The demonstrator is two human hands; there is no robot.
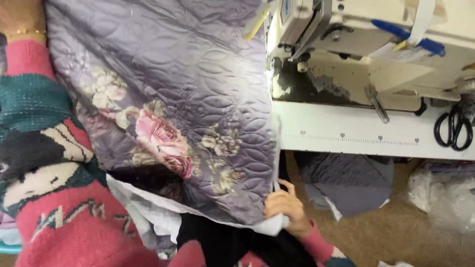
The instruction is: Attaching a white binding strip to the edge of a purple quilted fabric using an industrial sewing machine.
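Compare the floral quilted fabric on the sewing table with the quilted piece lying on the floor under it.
The floral quilted fabric is lilac with pink roses printed on it; the floor piece is plain darker grey-purple. The floral fabric is spread wide across the table, its lower corner held by the right hand; the floor piece lies crumpled and untouched. Both show a stitched quilted pattern and a white edge.

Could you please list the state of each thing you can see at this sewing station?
Quilted fabric: spread out, its lower edge gripped.
Right hand: closed on the fabric's white edge.
Left hand: mostly out of frame, grip unclear.
Sewing machine: fabric lies beside its head.
Scissors: closed, lying on the table.
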